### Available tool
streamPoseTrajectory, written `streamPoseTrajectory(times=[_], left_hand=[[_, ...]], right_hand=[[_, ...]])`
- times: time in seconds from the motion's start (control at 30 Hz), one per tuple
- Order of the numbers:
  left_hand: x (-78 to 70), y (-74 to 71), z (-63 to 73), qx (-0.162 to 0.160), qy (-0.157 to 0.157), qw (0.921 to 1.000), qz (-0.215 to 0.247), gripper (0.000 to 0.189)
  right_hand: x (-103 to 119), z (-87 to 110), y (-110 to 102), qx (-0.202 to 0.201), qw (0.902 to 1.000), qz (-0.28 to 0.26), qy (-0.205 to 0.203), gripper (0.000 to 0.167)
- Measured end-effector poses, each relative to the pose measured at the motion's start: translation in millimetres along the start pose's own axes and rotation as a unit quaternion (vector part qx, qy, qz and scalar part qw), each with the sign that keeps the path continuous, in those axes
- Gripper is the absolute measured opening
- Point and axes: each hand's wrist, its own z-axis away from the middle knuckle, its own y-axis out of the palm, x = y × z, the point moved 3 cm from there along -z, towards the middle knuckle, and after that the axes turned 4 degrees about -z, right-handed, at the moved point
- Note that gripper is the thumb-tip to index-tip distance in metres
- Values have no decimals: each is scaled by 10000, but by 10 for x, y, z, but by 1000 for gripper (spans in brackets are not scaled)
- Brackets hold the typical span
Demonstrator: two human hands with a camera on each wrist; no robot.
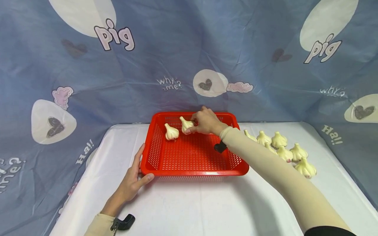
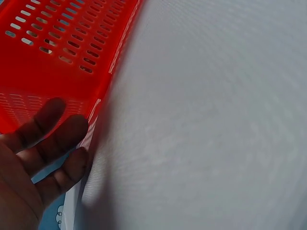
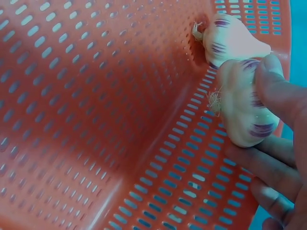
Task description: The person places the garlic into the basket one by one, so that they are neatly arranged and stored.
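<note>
In the head view a red plastic basket (image 1: 192, 150) with perforated walls stands on the white table. My right hand (image 1: 206, 121) reaches into its back part and pinches a garlic bulb (image 1: 185, 124) between thumb and fingers. The right wrist view shows this held garlic bulb (image 3: 244, 108), purple-streaked, its roots facing away from the palm. Beside it, to the left in the head view, another garlic bulb (image 1: 171, 132) lies in the basket. My left hand (image 1: 131, 182) rests at the basket's front left corner, fingers extended along the outside and thumb close to the front rim.
Right of the basket, several garlic bulbs (image 1: 284, 153) lie grouped on the white tablecloth (image 1: 200, 206), partly behind my right forearm. A blue printed curtain (image 1: 177, 49) hangs behind the table and along both sides.
</note>
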Motion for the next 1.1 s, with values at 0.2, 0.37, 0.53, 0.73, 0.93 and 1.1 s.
streamPoseTrajectory(times=[0.2,0.37,0.53,0.73,0.93,1.1], left_hand=[[-19,-6,-2,91,-75,9999,51,103],[-32,-21,-1,31,-134,9999,-5,104],[-41,-28,2,-12,-127,9999,77,104],[-48,-27,0,-63,-43,10000,26,105],[-58,-32,-8,-113,-10,9999,-31,105],[-65,-35,-4,-179,-15,9998,-78,105]], right_hand=[[29,0,42,40,9996,276,39,53],[20,9,92,100,9989,453,1,54],[7,7,135,108,9987,503,23,53],[-4,20,207,116,9988,478,79,50],[-28,32,295,67,9986,519,55,48],[-42,43,349,-27,9984,569,35,49]])
